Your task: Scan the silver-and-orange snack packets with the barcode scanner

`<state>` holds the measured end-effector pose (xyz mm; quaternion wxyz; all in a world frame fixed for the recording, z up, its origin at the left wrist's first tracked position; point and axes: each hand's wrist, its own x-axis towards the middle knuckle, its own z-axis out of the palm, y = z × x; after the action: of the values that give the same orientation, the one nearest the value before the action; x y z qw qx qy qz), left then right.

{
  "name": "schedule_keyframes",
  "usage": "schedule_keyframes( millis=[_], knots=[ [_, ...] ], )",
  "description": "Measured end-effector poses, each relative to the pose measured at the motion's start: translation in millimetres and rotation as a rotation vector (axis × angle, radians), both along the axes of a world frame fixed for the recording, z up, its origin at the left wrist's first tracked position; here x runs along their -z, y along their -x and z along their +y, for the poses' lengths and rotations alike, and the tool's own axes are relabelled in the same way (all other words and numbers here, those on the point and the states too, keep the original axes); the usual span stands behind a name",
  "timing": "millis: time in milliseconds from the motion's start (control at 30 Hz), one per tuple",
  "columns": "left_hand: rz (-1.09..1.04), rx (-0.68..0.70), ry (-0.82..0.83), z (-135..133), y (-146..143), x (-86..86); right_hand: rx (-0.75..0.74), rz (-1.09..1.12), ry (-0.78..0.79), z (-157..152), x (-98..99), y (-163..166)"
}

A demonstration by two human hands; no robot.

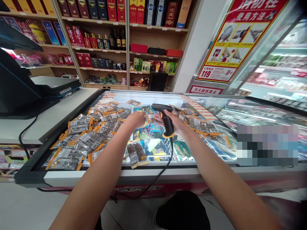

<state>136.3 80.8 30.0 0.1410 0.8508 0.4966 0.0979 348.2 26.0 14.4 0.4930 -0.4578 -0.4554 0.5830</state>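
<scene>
Down by our legs, a black cord [153, 182] hangs in a loop and climbs up over the white rim of the freezer [144, 174]. Just past the rim, one brown pack [136, 155] lies by itself, near the edge.

A bit farther on are our two hands, close together over the middle of the freezer. Our right hand [177, 124] is wrapped tight round the handle of the scanner [167, 123]. The scanner's nose points left, at our other hand. Our left hand [136, 120] is curled shut just in front of that nose. It may be pinching a small pack, but its fingers hide that from us.

To the left of our hands sits a big heap of silver and orange packs [81, 137]. More packs of many colours lie under and around our hands.

We think the scanning is in the middle, with one pack being done right now. Lots of packs look like they are waiting. We see no pile set apart as finished, so we cannot say how many are done.

Farther off on the left is a white counter [48, 118] with a dark till [16, 86] on it. Behind it all stand tall shelves [107, 41] full of boxes and bottles, and a red and yellow poster [237, 38] on the right.
</scene>
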Motion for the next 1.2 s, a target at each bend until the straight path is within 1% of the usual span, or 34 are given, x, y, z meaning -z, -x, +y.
schedule_keyframes(
  millis=[67, 100, 167, 233, 300, 367, 400, 500, 700, 800, 867, 1000, 1067, 1133, 1200],
  knots=[
    [0.016, 0.015, 0.017, -2.8, 8.0, -9.3, -0.001, -0.016, 0.022, 2.3, 3.8, 0.8],
    [0.024, 0.056, 0.059, -4.8, 11.9, -14.3, -0.004, -0.021, 0.033, 4.7, 6.2, -0.3],
    [0.064, 0.166, 0.214, -10.0, 17.9, -24.0, 0.029, -0.011, 0.032, 11.2, 11.0, -5.0],
    [0.099, 0.260, 0.333, -15.9, 20.5, -31.3, 0.122, 0.009, 0.015, 18.1, 14.3, -11.0],
    [0.123, 0.287, 0.373, -20.9, 20.0, -34.8, 0.244, -0.001, 0.009, 23.2, 15.4, -16.4],
    [0.178, 0.276, 0.372, -23.7, 18.3, -34.4, 0.320, -0.021, 0.011, 25.4, 14.8, -20.0],
    [0.216, 0.272, 0.370, -24.1, 17.6, -33.1, 0.334, -0.027, 0.015, 25.4, 14.2, -21.0],
    [0.286, 0.259, 0.373, -22.9, 17.9, -28.4, 0.322, -0.048, 0.036, 22.7, 12.4, -21.2],
    [0.221, 0.179, 0.405, -24.7, 23.5, -29.4, 0.320, -0.109, 0.058, 17.8, 11.1, -20.5],
    [0.204, 0.180, 0.440, -25.8, 25.2, -29.9, 0.318, -0.106, 0.069, 18.0, 12.1, -22.3],
    [0.213, 0.181, 0.459, -24.4, 25.7, -27.3, 0.313, -0.119, 0.070, 19.7, 14.0, -23.9],
    [0.272, 0.197, 0.408, -20.6, 23.4, -18.9, 0.292, -0.130, -0.007, 27.2, 20.3, -27.9],
    [0.280, 0.219, 0.388, -21.3, 20.5, -17.6, 0.291, -0.131, -0.053, 31.3, 23.8, -30.4],
    [0.269, 0.216, 0.404, -24.4, 18.1, -20.0, 0.279, -0.148, -0.074, 34.1, 26.2, -32.5],
    [0.243, 0.172, 0.419, -29.2, 17.6, -25.2, 0.266, -0.179, -0.086, 35.1, 27.1, -33.3]
  ],
)
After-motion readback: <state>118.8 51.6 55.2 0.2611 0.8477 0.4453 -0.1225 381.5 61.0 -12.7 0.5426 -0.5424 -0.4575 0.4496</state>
